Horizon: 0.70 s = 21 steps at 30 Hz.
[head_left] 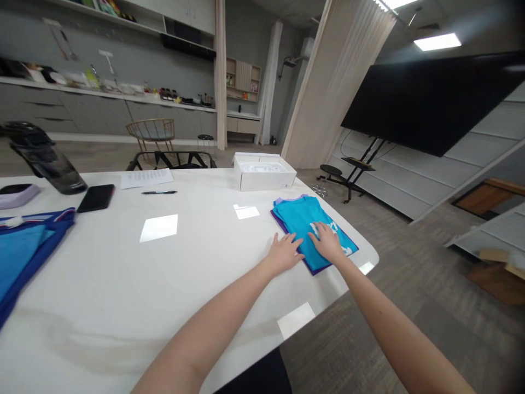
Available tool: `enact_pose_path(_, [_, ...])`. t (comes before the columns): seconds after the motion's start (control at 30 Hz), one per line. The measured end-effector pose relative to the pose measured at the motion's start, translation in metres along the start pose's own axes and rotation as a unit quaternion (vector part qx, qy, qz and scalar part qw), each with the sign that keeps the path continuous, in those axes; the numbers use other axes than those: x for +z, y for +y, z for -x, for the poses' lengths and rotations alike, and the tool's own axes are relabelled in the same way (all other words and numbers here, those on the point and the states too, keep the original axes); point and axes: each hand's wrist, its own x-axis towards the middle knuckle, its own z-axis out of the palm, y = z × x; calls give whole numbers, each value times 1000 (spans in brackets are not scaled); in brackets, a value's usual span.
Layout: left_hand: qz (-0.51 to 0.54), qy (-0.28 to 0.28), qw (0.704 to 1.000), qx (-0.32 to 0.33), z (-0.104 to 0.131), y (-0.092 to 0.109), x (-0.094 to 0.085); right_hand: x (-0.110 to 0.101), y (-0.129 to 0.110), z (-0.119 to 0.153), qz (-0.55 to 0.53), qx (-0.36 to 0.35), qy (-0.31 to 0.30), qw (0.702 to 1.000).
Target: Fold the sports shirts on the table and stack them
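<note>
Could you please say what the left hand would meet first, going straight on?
The left hand would probably first meet the folded turquoise shirt, whose edge it seems to touch.

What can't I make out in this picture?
In the head view:
White print: partly covered by the right hand.
Dark purple layer: mostly hidden beneath the turquoise shirt.
Blue clothing: cut off by the left edge.
Writing on the paper: too small to read.
Kitchen items: several too blurred to identify.

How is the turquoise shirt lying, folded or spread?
Folded: the shirt lies in a compact, straight-edged rectangle, the right hand on top.
</note>
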Motion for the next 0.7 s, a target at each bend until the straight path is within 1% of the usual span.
enact_pose_path(0.07, [5,32,999,-26,17,-13,-15,2,-37,-1,-29,-76,17,997])
enact_pose_path(0.17, [-2,89,992,-86,48,-44,-44,16,-106,-1,-107,-168,-1,980])
enact_pose_path(0.27, [-30,157,975,-153,87,-80,-77,39,-184,-2,-198,-224,-41,953])
enact_pose_path(0.33, [-57,202,957,-199,119,-105,-101,57,-239,0,-249,-253,-66,933])
enact_pose_path(0.43, [-99,261,921,-270,173,-141,-139,81,-320,7,-298,-293,-100,903])
enact_pose_path(0.53, [-143,316,872,-344,232,-174,-178,102,-395,19,-326,-320,-141,879])
enact_pose_path(0.63, [-188,366,814,-410,291,-201,-215,117,-462,32,-334,-327,-187,864])
enact_pose_path(0.7, [-216,384,779,-447,328,-216,-237,125,-502,38,-338,-329,-214,855])
